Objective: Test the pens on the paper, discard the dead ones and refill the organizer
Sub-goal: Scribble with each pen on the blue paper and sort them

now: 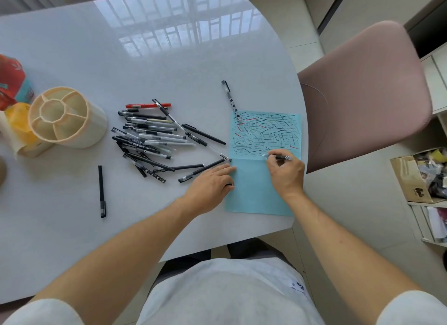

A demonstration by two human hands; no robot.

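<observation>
Two hands are working the paper [256, 191]: my right hand [286, 173] is clamping a pen [278, 157] on it, my left hand [210, 184] is lying flat, fingers spread, on its edge.

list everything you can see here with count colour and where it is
round compartmented pen organizer: one, cream, table's left, appears empty
heap of pens: many, mostly black and clear, one red, table centre
lone black pen: one, below the heap
patterned clear pen: one, tip on paper's top edge
sheet of paper: one, light blue, top half scribbled, table's right
glossy table: one, white
padded chair: one, pink, right
cardboard box: one, brown, far right
left hand: flat on paper's edge
right hand: holding pen on paper
</observation>
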